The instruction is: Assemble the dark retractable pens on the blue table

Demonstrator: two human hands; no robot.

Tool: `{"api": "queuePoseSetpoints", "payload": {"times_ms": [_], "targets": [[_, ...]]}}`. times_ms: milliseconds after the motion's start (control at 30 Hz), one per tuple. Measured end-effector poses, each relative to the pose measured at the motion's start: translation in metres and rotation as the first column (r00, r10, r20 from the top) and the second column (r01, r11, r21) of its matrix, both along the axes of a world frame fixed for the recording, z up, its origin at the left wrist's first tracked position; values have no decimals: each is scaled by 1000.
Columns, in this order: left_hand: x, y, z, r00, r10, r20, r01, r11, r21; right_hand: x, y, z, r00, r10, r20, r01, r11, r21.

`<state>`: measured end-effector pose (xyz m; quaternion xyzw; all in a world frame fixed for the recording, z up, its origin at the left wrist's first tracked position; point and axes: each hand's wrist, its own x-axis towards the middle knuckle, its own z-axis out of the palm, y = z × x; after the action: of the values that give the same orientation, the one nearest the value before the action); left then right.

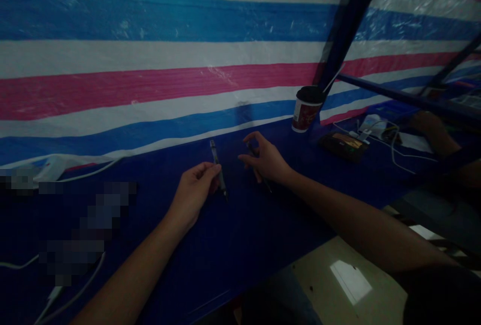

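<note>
One clear pen (222, 178): left hand (196, 184) | dark pen (267, 184): right hand (269, 158)

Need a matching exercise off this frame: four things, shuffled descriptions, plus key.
1. Left hand
2. Cup
3. Table
4. Sheet

A. Striped blue, white and pink
B. Black-lidded, standing
C. Dark blue, under both forearms
D. Pinching a pen

Pairs: 1-D, 2-B, 3-C, 4-A

A dark sleeve (445, 295) leaves the right forearm (349, 209) bare.
</note>
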<state>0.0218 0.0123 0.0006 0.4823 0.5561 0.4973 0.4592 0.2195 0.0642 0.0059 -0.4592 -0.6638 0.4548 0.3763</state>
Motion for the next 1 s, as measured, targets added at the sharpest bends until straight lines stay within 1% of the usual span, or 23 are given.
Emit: {"api": "queuePoseSetpoints", "payload": {"times_ms": [100, 267, 367, 500, 600, 700, 767, 833, 900, 933, 1000], "targets": [[-1, 0, 3, 999, -19, 30, 19, 1000, 2, 1, 1, 1, 999, -32, -21, 32, 999, 13], [-1, -4, 7, 992, -77, 102, 77, 997, -2, 2, 2, 0, 999, 6, -41, -7, 1000, -30], [0, -6, 7, 986, -88, 138, 88, 996, 6, 2, 2, -2, 1000, 5, -24, -6, 999, -36], [1, -7, 5, 984, -108, 144, 111, 994, -7, 1, 2, -3, 1000, -22, 18, 22, 999, -26], [2, -7, 4, 980, -141, 139, 143, 990, -5, 1, 1, 0, 999, -53, -10, 53, 998, -14], [3, -8, 4, 973, -164, 162, 164, 986, 15, 2, 0, 2, 999, -46, -5, 46, 999, 5], [3, -9, 4, 969, -170, 177, 167, 985, 31, 4, 2, 2, 998, -35, 61, 34, 999, 29], [2, -8, 4, 966, -176, 191, 170, 984, 48, 8, 5, 0, 974, -46, 223, 24, 994, 104], [0, -8, 4, 962, -178, 209, 168, 984, 62, 12, 10, -3, 911, -77, 404, -7, 979, 201], [-1, -7, 5, 960, -180, 216, 170, 983, 66, 14, 12, -4, 879, -88, 469, -31, 970, 240], [-4, -6, 6, 958, -192, 211, 181, 981, 71, 17, 16, -4, 843, -91, 530, -74, 957, 282]]}}
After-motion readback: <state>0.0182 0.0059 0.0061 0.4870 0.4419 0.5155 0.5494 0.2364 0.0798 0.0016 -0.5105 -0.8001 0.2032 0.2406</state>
